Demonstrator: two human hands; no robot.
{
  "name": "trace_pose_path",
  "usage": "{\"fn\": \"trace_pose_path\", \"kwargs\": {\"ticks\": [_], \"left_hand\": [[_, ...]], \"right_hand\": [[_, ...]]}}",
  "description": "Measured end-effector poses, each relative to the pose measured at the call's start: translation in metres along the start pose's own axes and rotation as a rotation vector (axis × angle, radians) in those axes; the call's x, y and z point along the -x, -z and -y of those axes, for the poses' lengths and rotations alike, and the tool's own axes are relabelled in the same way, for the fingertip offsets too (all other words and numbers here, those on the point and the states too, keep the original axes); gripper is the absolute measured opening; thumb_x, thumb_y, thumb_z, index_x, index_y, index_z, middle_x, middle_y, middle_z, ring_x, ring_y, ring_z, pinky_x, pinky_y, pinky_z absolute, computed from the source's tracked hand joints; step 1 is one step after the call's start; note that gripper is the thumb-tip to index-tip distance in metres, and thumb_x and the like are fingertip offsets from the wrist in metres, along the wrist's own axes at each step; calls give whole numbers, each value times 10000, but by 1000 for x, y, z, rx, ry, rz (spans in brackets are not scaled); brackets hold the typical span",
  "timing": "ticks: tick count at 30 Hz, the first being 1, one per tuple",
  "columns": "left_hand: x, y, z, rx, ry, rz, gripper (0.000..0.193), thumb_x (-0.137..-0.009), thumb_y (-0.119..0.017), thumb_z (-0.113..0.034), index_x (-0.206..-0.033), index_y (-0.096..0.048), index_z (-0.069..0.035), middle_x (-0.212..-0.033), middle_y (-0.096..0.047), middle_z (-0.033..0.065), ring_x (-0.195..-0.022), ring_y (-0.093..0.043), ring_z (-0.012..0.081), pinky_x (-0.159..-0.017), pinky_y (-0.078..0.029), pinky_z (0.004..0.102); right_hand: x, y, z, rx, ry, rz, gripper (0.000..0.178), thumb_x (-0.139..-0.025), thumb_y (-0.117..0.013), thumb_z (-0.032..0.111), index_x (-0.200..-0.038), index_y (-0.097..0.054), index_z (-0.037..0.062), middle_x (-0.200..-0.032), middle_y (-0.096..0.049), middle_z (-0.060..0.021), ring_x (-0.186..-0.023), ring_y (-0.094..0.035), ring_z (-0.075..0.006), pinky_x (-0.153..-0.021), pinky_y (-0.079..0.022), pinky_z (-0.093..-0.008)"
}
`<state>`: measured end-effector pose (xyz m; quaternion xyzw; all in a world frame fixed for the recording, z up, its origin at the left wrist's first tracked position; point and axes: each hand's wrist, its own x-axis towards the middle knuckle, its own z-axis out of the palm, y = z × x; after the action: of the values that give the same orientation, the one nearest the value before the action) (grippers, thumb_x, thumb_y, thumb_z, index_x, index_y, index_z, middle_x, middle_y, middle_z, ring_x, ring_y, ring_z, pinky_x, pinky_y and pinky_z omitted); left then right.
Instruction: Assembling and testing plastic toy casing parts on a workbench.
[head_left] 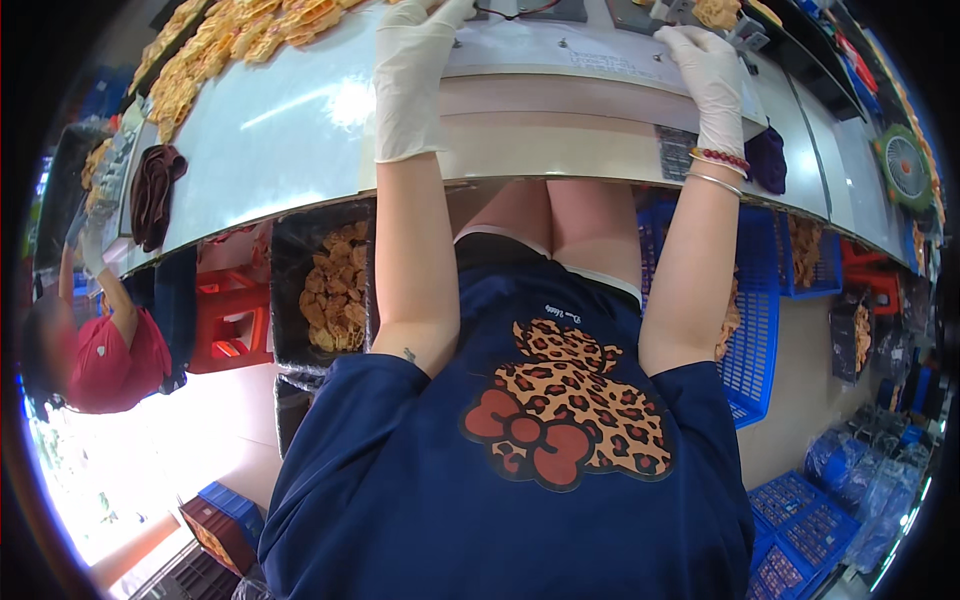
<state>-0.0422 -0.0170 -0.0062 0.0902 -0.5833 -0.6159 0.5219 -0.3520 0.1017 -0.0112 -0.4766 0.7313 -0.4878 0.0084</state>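
Observation:
My left hand, in a white glove, reaches to the top edge of the head view. Its fingertips are cut off there, so what they hold, if anything, is hidden. A thin dark cord curves just right of these fingers. My right hand, gloved too, is over the right end of a white box-like machine with small screws on its front. Its fingers are curled together beside a metal fitting; anything inside the grip is too small to make out. Yellow, waffle-textured flat pieces lie heaped beyond my left hand.
The white tabletop carries a dark cloth at its left end. A green fan stands far right. Below are a black-lined crate of brown pieces, a red stool and blue baskets. A person in red works at left.

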Motion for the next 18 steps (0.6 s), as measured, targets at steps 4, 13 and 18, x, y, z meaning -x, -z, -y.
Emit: {"fn": "trace_pose_path", "kwargs": {"ticks": [4,13,18], "left_hand": [[-18,15,-7,466,-10,-404,70,-943,-622,-199,-928,-634,-132,-713,-544,-35,-643,-523,101,-611,-436,230],[-52,-80,21,1300,-147,-198,158,-948,-579,-243,-889,-626,-104,-719,-564,-7,-671,-525,152,-683,-452,328],[-51,-95,34,1357,-220,-123,182,-924,-570,-252,-863,-647,-99,-719,-564,-4,-712,-519,165,-702,-431,344]], "right_hand": [[-6,-2,26,-605,-176,-220,186,-770,-764,224,-811,-742,43,-650,-563,41,-559,-456,-69,-522,-332,-244],[-5,-45,100,-2463,9,193,197,-931,-584,213,-831,-668,67,-637,-496,14,-540,-411,-110,-509,-304,-250],[3,-57,107,-2657,-18,233,203,-925,-579,214,-812,-660,66,-636,-497,15,-543,-419,-112,-515,-308,-255]]}}
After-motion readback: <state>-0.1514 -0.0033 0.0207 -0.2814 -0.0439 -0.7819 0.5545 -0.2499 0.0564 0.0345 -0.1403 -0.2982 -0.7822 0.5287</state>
